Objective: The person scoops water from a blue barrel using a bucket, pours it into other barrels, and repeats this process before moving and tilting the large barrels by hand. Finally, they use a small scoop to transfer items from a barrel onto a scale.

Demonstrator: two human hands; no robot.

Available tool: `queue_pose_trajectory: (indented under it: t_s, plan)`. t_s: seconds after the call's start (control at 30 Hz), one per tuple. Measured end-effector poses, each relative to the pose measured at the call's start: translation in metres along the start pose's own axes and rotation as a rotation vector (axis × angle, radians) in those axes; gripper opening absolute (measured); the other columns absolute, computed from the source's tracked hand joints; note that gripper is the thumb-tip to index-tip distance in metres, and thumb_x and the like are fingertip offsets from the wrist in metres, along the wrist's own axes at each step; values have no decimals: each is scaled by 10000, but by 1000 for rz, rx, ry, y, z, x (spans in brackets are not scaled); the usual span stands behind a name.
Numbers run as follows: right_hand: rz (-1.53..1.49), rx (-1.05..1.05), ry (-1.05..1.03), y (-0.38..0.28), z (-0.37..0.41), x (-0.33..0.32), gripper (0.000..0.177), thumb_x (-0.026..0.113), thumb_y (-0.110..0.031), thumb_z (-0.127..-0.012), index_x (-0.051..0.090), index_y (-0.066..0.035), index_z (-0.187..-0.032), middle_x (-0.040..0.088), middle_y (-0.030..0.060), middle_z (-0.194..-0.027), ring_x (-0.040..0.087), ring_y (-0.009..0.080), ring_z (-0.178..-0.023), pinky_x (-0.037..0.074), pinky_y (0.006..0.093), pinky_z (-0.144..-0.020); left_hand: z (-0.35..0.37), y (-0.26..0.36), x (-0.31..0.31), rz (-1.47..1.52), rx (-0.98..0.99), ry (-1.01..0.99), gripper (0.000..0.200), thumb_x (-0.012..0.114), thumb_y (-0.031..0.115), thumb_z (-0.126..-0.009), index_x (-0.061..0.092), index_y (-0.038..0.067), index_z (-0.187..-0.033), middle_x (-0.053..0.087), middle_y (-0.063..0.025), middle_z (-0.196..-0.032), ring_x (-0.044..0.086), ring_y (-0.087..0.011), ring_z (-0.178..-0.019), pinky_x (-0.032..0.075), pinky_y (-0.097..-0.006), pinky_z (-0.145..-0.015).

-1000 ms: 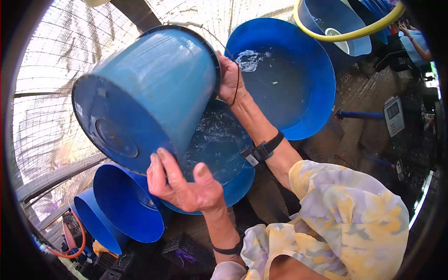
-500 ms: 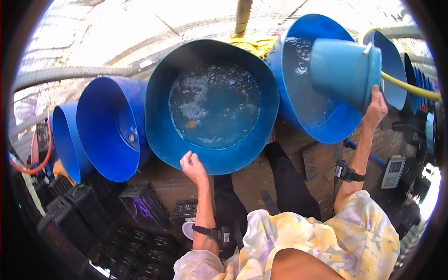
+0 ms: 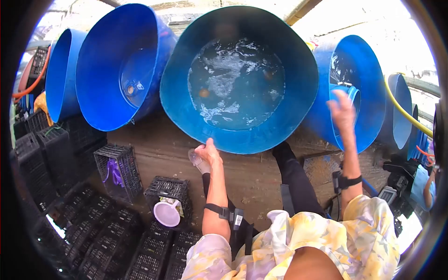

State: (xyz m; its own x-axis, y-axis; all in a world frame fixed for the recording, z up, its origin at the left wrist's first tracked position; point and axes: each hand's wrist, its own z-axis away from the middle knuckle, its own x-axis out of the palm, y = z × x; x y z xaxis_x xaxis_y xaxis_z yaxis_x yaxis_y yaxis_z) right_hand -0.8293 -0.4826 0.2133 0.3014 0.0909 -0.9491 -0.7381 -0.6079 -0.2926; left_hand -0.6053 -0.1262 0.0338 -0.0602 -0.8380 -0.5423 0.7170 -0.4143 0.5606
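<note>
A large teal tub [image 3: 242,143] stands in front of me, holding foamy water with a couple of orange-brown round spots in it. At its near rim, my left hand [image 3: 208,152] is closed on the edge, thumb uppermost. My right hand [image 3: 343,112], smeared by motion, is raised with fingers apart and holds nothing visible. Just behind it, a light blue bucket [image 3: 356,103] sits inside the blue tub [image 3: 368,60] on the right, partly hidden by the hand. Water shows in that tub as well.
Two blue tubs stand left; the nearer one [image 3: 116,37] has a little liquid at its bottom. A yellow hose [image 3: 404,108] runs along the right. Black crates [image 3: 116,163] cover the lower left, with a lilac strainer [image 3: 167,214] among them. Another person's arm [image 3: 428,186] shows far right.
The bucket has gone from my right hand down into the right tub, and that hand has let go. My left hand has closed on the teal tub's rim. The view has shifted.
</note>
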Motion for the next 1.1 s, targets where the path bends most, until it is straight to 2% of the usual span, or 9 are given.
queue_pose_trajectory:
  t_s: [0.07,0.17,0.33,0.4,0.47,0.53,0.6,0.73,1.1]
  plan:
    - [-280,-180,-310,-114,29,40,415,705,-174,-686,584,-91,-1074,584,134,-1087,547,303,-1018,443,366,-892,-11,-11,3,70,461,-149,374,530,20,-722,450,-71,-1076,582,-174,-962,595,-291,-775,501,-372,-728]
    - [-95,-427,-907,-230,102,136,663,717,-320,-677,458,-58,-1228,457,176,-1274,435,319,-1187,397,467,-932,0,33,-25,-210,342,-352,430,540,77,-708,422,-64,-1096,589,-247,-969,590,-376,-887,456,-411,-838]
    - [178,-323,-1155,-312,98,201,232,583,-236,-736,637,-40,-847,653,182,-853,630,376,-778,502,450,-674,-19,34,-43,-248,380,-523,587,659,314,-711,402,-22,-1118,601,-263,-958,577,-414,-926,457,-451,-808]
    - [197,-434,-1023,-285,110,219,260,564,-278,-755,649,-37,-708,638,175,-675,633,370,-641,506,428,-589,-33,2,-42,-92,355,-570,573,649,389,-761,445,-16,-1112,610,-215,-976,595,-355,-914,479,-414,-768]
    - [313,-662,-1071,-284,101,218,289,577,-290,-753,638,-9,-729,624,207,-678,634,360,-646,498,431,-586,-51,-29,-46,591,-199,-701,483,577,396,-836,502,1,-1102,607,-158,-1000,602,-266,-910,489,-366,-727]
    - [345,-742,-1092,-285,93,216,324,584,-311,-758,626,0,-680,612,222,-662,627,358,-618,493,433,-580,-66,-71,-22,511,-182,-440,415,541,383,-868,558,16,-1061,599,-111,-992,586,-195,-865,487,-333,-686]
    - [315,-947,-1176,-277,85,218,350,587,-320,-760,610,2,-624,597,226,-631,610,365,-580,486,438,-569,-73,-104,1,653,-474,-325,339,557,329,-864,571,38,-1037,598,-91,-959,579,-184,-826,482,-329,-681]
    - [299,-820,-1247,-288,77,213,331,604,-304,-743,602,-6,-600,582,196,-585,589,347,-548,456,457,-529,-79,-150,24,562,-584,-306,266,552,275,-866,576,68,-1032,592,-70,-950,567,-179,-847,476,-330,-682]
    - [66,-1077,-1185,-281,52,211,137,656,-148,-671,582,-39,-634,496,84,-501,525,268,-440,395,377,-395,-106,-176,101,655,-700,-138,352,464,333,-895,509,117,-1170,539,-41,-1116,485,-171,-1050,408,-390,-844]
